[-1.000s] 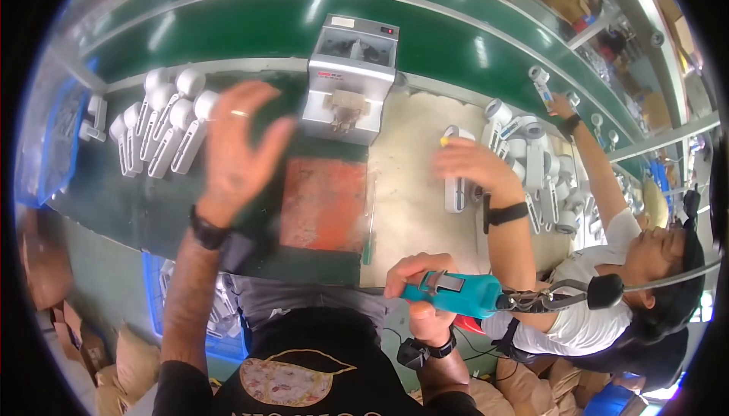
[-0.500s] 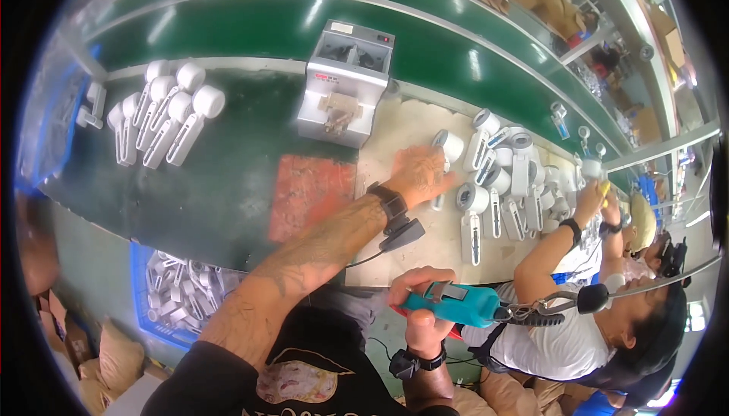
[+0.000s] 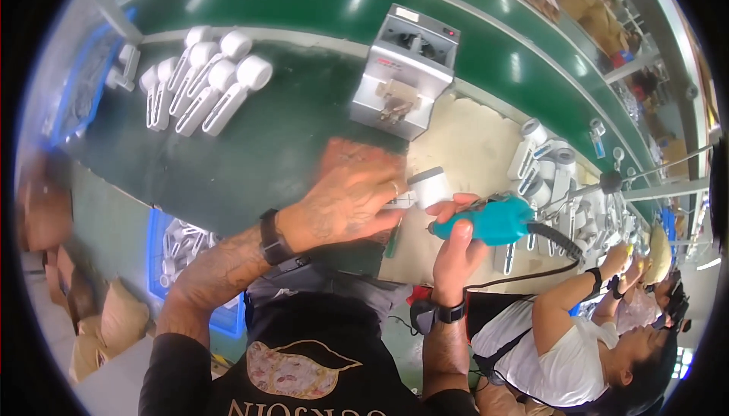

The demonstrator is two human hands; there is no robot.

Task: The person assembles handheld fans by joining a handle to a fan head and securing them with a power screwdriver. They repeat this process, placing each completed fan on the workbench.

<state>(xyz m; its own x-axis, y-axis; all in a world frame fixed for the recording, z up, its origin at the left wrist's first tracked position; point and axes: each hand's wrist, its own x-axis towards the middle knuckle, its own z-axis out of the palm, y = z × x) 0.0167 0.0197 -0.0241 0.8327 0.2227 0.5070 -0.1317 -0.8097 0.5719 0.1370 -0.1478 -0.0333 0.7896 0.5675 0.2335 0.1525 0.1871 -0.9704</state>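
Observation:
My left hand (image 3: 345, 202) is closed on a white plastic part with a round cup-shaped head (image 3: 430, 186) and a flat handle. Fingers cover most of that handle, by the right edge of a red mat (image 3: 361, 154). Close by on the right, my right hand (image 3: 459, 245) grips a teal electric screwdriver (image 3: 493, 220). Its tip points left, toward the white part, and appears apart from it. A dark cord leaves the tool's right end. Behind both hands stands a grey screw feeder (image 3: 406, 74) with an open top.
Several similar white parts (image 3: 220, 78) lie grouped at the table's far left. More white parts (image 3: 558, 169) crowd the brown sheet on the right. A blue crate (image 3: 158, 256) of parts stands below the table's front edge. At right, another person (image 3: 562, 355) works close by.
My left hand has come back leftward from the pile with a white part. The screwdriver has risen from below the table edge and swung tip-left beside it. The view has shifted.

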